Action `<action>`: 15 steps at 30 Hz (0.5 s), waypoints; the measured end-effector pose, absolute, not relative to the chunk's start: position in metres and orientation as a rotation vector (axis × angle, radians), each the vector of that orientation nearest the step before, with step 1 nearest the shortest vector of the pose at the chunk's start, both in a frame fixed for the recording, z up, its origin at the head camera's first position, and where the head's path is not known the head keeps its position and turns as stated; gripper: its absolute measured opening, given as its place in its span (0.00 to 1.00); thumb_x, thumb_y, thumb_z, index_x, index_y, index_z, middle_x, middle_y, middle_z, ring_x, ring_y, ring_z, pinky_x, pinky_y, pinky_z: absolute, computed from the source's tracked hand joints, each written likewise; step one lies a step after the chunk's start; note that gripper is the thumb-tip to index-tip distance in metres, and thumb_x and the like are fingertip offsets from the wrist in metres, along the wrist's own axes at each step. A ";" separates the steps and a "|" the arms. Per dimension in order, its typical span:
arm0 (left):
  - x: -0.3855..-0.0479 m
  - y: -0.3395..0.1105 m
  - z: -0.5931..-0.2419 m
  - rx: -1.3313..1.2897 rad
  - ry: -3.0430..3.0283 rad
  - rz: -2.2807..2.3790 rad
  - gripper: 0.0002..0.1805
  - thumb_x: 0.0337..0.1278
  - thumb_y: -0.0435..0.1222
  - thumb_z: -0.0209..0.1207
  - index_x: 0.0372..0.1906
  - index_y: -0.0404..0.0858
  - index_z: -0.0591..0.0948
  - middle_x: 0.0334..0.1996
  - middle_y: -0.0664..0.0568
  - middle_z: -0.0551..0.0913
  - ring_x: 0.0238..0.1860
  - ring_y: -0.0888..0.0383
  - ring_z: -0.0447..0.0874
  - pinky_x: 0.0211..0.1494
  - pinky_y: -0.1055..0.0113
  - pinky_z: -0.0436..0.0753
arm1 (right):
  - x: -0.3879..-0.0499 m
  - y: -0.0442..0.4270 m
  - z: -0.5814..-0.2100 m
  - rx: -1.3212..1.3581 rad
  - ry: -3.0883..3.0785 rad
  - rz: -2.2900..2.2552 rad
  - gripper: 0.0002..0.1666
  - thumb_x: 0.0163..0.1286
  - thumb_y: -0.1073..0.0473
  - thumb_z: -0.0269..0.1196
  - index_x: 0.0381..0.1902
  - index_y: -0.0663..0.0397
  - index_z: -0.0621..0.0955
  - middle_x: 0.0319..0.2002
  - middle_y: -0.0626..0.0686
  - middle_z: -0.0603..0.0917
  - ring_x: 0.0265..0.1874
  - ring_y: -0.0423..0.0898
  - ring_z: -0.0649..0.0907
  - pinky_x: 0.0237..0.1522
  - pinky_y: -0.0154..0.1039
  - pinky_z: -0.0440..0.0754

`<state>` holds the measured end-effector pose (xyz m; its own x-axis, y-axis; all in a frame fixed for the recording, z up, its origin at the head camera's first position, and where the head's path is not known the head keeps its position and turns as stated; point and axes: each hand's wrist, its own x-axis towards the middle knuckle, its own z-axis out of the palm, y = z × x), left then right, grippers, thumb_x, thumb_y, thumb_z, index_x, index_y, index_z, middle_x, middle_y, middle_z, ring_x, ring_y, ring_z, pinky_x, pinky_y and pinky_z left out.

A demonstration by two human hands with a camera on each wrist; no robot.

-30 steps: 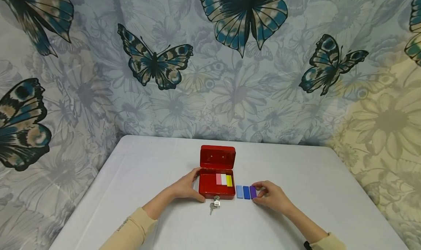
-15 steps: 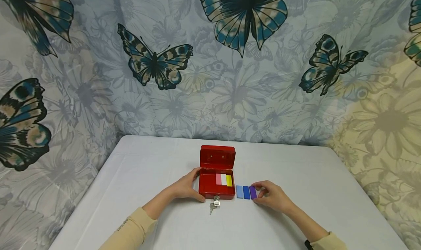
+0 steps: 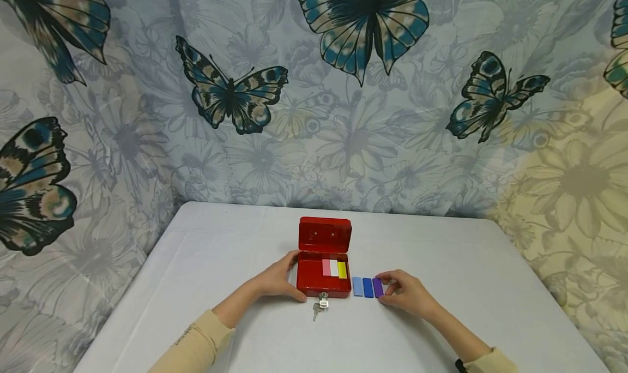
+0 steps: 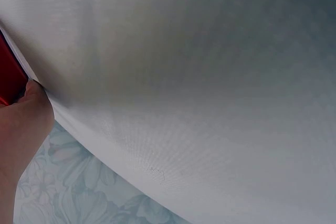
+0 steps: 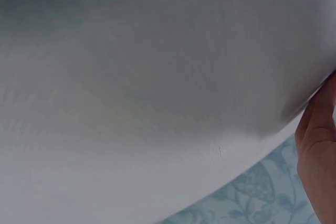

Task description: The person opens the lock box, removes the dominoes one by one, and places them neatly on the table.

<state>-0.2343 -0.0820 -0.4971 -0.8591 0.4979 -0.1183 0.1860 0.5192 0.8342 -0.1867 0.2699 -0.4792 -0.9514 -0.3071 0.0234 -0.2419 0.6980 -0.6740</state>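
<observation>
A red metal cash box (image 3: 310, 283) stands on the table with its lid (image 3: 324, 234) raised. My left hand (image 3: 276, 278) grips its left side, thumb at the front corner and fingers toward the back. Inside, at the right, lie a pink block (image 3: 326, 267), a white block (image 3: 334, 268) and a yellow block (image 3: 342, 270). To the right of the box, a light blue block (image 3: 357, 287), a dark blue block (image 3: 368, 287) and a purple block (image 3: 378, 288) form a row. My right hand (image 3: 406, 293) pinches the purple block by its two ends. Both wrist views hide the blocks.
A small padlock (image 3: 324, 300) hangs at the box's front, with keys (image 3: 316, 310) lying on the tabletop beside it. The white table (image 3: 235, 231) reaches back to a wall (image 3: 304, 166) covered in butterfly and flower prints.
</observation>
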 end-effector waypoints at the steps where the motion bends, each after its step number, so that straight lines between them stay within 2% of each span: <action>1: -0.234 -0.082 -0.497 0.566 2.421 1.269 0.59 0.34 0.41 0.78 0.73 0.40 0.56 0.70 0.44 0.64 0.70 0.46 0.62 0.69 0.51 0.68 | -0.187 0.270 -0.479 -0.454 2.812 -1.093 0.27 0.54 0.63 0.74 0.53 0.60 0.80 0.44 0.53 0.81 0.34 0.43 0.80 0.39 0.33 0.80; 15: -0.233 -0.081 -0.496 0.560 2.423 1.268 0.58 0.34 0.41 0.78 0.73 0.39 0.56 0.70 0.44 0.65 0.70 0.45 0.63 0.68 0.50 0.69 | -0.187 0.271 -0.482 -0.443 2.808 -1.111 0.28 0.54 0.62 0.74 0.54 0.61 0.80 0.44 0.53 0.81 0.34 0.43 0.80 0.38 0.33 0.79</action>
